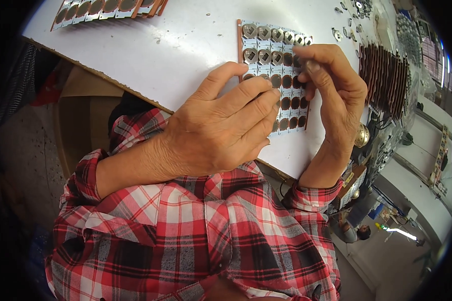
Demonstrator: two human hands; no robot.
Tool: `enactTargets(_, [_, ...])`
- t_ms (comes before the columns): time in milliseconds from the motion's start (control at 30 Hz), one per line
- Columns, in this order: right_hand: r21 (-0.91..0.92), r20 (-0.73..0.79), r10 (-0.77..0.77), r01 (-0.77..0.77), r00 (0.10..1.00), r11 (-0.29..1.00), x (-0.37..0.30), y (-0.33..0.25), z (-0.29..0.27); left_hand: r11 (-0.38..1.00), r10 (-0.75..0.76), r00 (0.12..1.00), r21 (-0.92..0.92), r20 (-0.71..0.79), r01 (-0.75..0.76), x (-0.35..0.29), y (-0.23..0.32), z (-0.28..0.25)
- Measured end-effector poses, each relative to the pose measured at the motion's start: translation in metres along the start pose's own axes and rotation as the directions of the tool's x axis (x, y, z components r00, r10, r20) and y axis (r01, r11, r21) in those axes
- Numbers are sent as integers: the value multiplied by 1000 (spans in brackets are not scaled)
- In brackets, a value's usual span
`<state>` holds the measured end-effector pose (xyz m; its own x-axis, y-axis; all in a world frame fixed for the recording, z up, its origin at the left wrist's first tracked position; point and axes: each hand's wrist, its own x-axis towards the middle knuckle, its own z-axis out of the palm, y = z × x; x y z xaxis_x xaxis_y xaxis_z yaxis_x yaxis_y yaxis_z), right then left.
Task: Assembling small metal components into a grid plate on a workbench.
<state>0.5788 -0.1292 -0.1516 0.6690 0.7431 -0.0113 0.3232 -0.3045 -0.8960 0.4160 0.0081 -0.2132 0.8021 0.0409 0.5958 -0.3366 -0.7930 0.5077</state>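
Observation:
A panel of small pale-blue circuit boards (281,95) with brown edge strips lies on the white table in front of me. Round metal clips (263,33) fill its far row and part of the second; nearer rows show bare dark round pads (285,103). My left hand (226,120) reaches over the panel's near left part, thumb at the left edge and apart from the other fingers. At the right edge, by the second row, my right hand (334,83) has its thumb and fingertips drawn close together. Whatever sits between them is too small to make out.
A stack of similar panels (98,10) sits at the far left. Loose metal parts (339,34) lie scattered at the far right, beside a row of brown-edged panels (384,80) standing on edge. The table edge (100,75) runs near my left arm. A person (356,232) is visible in the background.

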Motion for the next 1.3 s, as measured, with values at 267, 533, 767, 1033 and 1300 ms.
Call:
enactTargets(267, [-193, -23, -32, 27, 999, 981, 0, 0, 12, 999, 28, 1000, 18, -4, -28, -2, -1, 1])
enactTargets(533, [-449, 105, 9, 39, 994, 893, 8, -18, 10, 1000, 21, 999, 19, -36, -20, -3, 0, 5])
enactTargets(767, [-302, 26, -75, 79, 997, 950, 9, -7, 11, 999, 26, 998, 31, -56, -24, -4, 0, 7])
enactTargets(1033, [-184, -147, -79, 51, 986, 982, 5, 0, 16, 999, 23, 998, 38, -53, -21, -4, 0, 7])
enactTargets(1300, [-213, -138, -95, 65, 986, 975, 5, 5, 15, 999, 34, 999, 36, -22, -34, -4, 1, 4])
